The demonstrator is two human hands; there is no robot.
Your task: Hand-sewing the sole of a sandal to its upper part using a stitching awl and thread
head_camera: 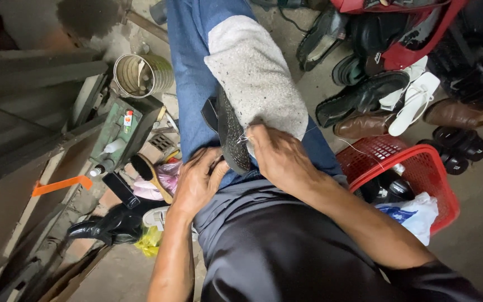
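A cobbler's workshop: worn shoes piled beyond the right hand, a shoe brush beside the left hand.

The toe of the black shoe is hidden under the grey cloth; the red bag is cut off above.

The floor is bare grey concrete, stained and dusty, lit by soft, even daylight. On the left, grey boards and a low green box stand beside an open tin can, with a strip of orange tape on the wood below. On the right, a red plastic basket sits on the floor near a loose pile of dark, brown and white shoes
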